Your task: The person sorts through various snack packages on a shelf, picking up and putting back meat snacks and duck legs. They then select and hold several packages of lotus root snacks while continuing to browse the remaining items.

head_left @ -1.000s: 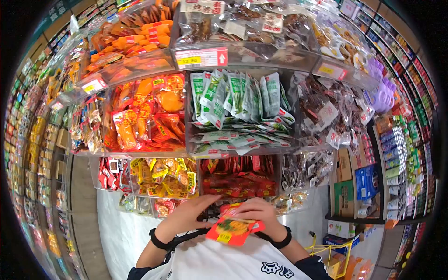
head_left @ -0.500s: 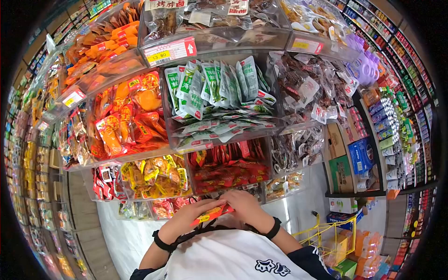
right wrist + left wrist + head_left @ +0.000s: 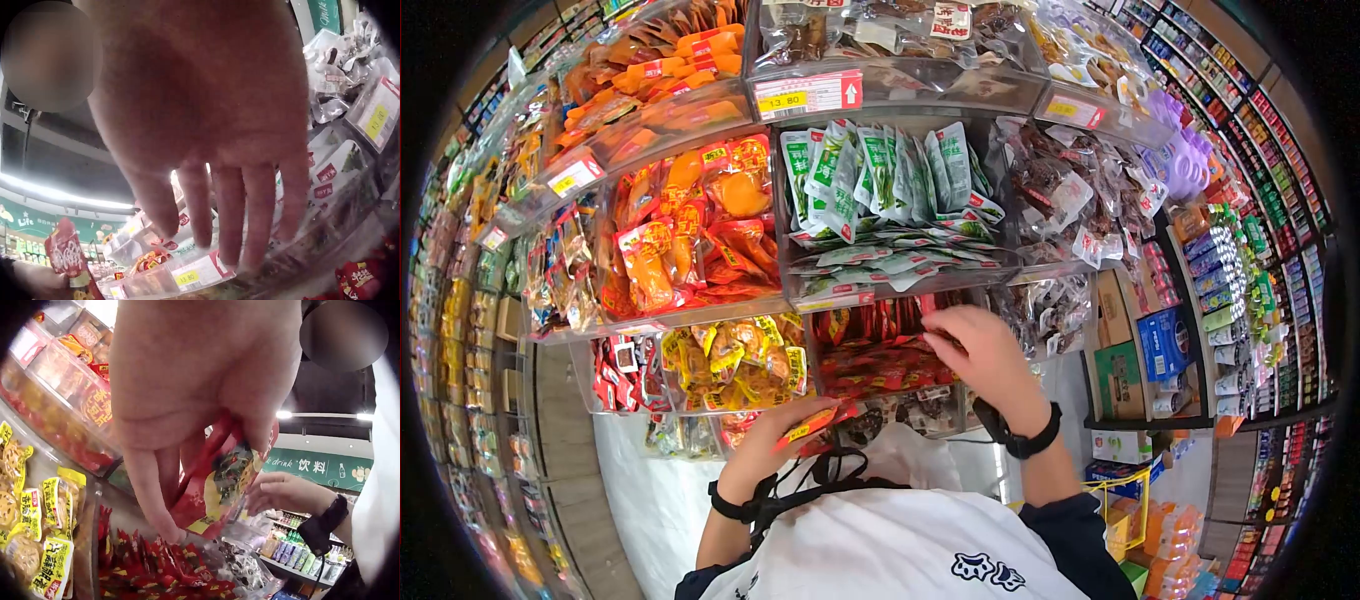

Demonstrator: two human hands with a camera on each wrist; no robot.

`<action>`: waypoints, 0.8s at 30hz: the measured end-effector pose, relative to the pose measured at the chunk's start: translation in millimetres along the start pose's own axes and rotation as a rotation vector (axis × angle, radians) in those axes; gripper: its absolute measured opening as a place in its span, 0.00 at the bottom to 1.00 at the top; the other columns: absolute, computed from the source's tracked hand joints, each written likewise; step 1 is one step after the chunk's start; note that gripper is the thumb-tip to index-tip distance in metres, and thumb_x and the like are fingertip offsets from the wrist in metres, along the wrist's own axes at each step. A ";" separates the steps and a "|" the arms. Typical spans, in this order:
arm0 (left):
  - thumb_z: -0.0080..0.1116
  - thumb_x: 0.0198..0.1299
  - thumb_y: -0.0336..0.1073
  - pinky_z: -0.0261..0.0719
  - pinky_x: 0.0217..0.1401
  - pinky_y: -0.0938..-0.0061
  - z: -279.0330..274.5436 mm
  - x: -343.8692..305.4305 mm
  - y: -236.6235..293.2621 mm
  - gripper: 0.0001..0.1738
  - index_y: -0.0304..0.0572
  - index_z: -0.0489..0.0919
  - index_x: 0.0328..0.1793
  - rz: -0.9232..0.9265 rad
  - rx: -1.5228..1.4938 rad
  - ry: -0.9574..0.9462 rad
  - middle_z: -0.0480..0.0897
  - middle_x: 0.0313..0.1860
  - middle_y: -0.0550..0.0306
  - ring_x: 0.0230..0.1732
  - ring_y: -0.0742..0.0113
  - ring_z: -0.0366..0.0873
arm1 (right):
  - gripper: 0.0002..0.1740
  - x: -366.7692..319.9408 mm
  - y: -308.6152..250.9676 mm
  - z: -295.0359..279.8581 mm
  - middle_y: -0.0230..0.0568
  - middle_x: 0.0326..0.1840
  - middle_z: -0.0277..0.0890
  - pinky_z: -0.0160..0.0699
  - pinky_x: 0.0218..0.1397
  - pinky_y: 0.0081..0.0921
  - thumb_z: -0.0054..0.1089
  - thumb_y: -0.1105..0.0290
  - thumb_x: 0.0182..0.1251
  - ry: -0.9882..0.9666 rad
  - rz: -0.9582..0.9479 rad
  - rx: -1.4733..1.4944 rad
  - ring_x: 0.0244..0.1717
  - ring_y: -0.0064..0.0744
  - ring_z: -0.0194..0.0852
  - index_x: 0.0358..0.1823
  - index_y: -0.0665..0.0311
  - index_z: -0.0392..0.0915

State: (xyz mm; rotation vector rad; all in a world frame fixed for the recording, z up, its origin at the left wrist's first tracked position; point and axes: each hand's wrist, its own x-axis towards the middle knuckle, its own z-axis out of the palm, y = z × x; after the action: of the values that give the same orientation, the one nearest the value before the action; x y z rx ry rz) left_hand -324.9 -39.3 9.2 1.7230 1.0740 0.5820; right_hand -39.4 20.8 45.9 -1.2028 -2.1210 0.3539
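My left hand [image 3: 760, 448] is low in front of the bins and holds a red snack packet [image 3: 808, 430] by its edge. The left wrist view shows the packet's front [image 3: 215, 487] with a food picture, between thumb and fingers. My right hand [image 3: 985, 355] is at the right side of a bin of dark red packets [image 3: 870, 374], fingertips over its far part. In the right wrist view its fingers [image 3: 230, 225] are stretched out, with nothing seen in them. The packet held on the left shows there at the lower left.
Beside the red bin is one of yellow-labelled packets [image 3: 735, 365]. Above it, green-and-silver pouches [image 3: 880, 190] and orange-red packets [image 3: 685, 235] fill clear-fronted bins. A bin front [image 3: 900, 95] sticks out higher up. A yellow cart [image 3: 1125, 490] stands at the right.
Both hands were together at the red packet in front of the body. The right hand has left it and moved forward over the dark red bin; the left hand keeps the packet, slightly further left.
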 end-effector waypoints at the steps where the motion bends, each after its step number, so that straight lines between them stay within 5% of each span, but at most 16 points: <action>1: 0.53 0.52 0.26 0.70 0.57 0.70 -1.8 0.3 2.4 0.24 0.42 0.74 0.59 0.002 -0.006 0.015 0.78 0.54 0.47 0.54 0.54 0.76 | 0.08 11.3 -0.9 -0.7 0.43 0.32 0.77 0.74 0.39 0.36 0.60 0.68 0.56 0.035 -0.033 -0.058 0.35 0.44 0.75 0.36 0.63 0.77; 7: 0.54 0.51 0.26 0.69 0.59 0.68 -7.8 -0.2 -1.8 0.27 0.41 0.73 0.61 0.033 0.024 0.050 0.76 0.56 0.45 0.56 0.49 0.74 | 0.07 68.8 -28.3 9.7 0.39 0.32 0.78 0.73 0.37 0.32 0.62 0.72 0.55 -0.005 -0.403 0.079 0.33 0.41 0.75 0.36 0.62 0.78; 12: 0.56 0.51 0.27 0.70 0.59 0.67 -11.4 -2.2 -2.9 0.26 0.42 0.73 0.60 0.050 0.021 0.057 0.77 0.56 0.46 0.55 0.49 0.74 | 0.07 83.5 -90.5 -60.7 0.37 0.31 0.77 0.73 0.33 0.28 0.62 0.71 0.51 0.013 -0.548 -0.036 0.31 0.36 0.76 0.32 0.61 0.77; 14: 0.56 0.53 0.28 0.70 0.58 0.68 -12.6 -4.5 -2.6 0.24 0.41 0.74 0.59 0.024 0.044 0.050 0.77 0.55 0.46 0.54 0.50 0.75 | 0.09 73.2 -103.1 -90.1 0.37 0.32 0.77 0.73 0.32 0.28 0.63 0.71 0.50 0.009 -0.484 0.021 0.31 0.36 0.76 0.34 0.61 0.78; 19: 0.58 0.57 0.34 0.73 0.52 0.72 -13.9 -7.6 -10.7 0.18 0.37 0.77 0.54 -0.080 -0.098 0.041 0.81 0.48 0.48 0.48 0.57 0.79 | 0.09 19.9 -96.0 -113.2 0.38 0.33 0.78 0.73 0.32 0.29 0.62 0.70 0.54 -0.356 -0.158 0.202 0.32 0.38 0.77 0.37 0.62 0.79; 21: 0.59 0.57 0.35 0.74 0.49 0.72 -13.4 -6.5 -8.1 0.19 0.36 0.77 0.54 -0.155 -0.084 0.035 0.82 0.45 0.47 0.44 0.58 0.80 | 0.11 -10.3 -69.2 -90.1 0.40 0.34 0.79 0.74 0.36 0.31 0.62 0.68 0.56 -0.491 0.014 0.214 0.34 0.39 0.77 0.40 0.63 0.79; 24: 0.59 0.59 0.41 0.74 0.43 0.71 -9.8 4.1 -2.1 0.19 0.38 0.78 0.52 -0.215 -0.037 -0.035 0.82 0.39 0.45 0.38 0.57 0.80 | 0.15 -56.8 -33.4 -16.7 0.41 0.37 0.79 0.75 0.42 0.28 0.62 0.69 0.57 -0.403 0.293 0.294 0.36 0.37 0.77 0.45 0.66 0.77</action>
State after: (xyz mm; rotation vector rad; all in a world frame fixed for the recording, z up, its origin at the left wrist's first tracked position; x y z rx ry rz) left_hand -331.3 -30.7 10.8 1.5561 1.1983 0.4320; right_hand -30.1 -46.3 52.4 -1.3488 -2.1137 1.0790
